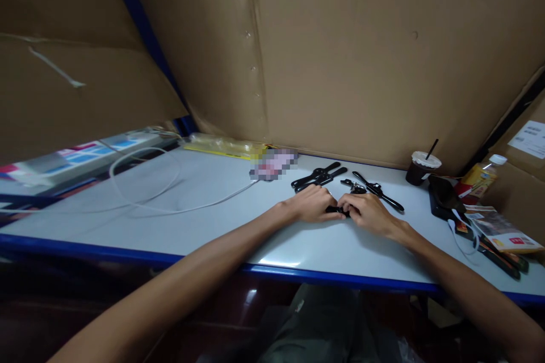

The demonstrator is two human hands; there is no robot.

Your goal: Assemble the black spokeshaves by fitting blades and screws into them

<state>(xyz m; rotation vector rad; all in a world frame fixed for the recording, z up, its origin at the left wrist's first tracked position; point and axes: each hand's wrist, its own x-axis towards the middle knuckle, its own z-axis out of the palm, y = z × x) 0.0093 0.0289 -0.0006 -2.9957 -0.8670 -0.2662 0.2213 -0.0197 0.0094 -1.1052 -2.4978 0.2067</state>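
My left hand [313, 203] and my right hand [367, 214] meet low over the table, fingers closed on a black spokeshave [336, 210]. Most of that tool is hidden behind the fingers; a dark handle shows beneath my left hand. Just beyond my right hand lie small black and shiny metal parts [353, 185], partly covered by it. To their right, another black spokeshave [378, 191] rests at a slant, its two handles pointing opposite ways. Behind my left hand, several more black spokeshaves [320, 176] lie crossed over one another.
The white table [204, 221] has a blue front edge. A phone [273, 164] with a white cable [221, 202] lies back left, near plastic packaging [225, 146]. At right stand a lidded drink cup [419, 169] and a bottle [484, 178], beside a packet [504, 229]. Cardboard [340, 57] walls the back.
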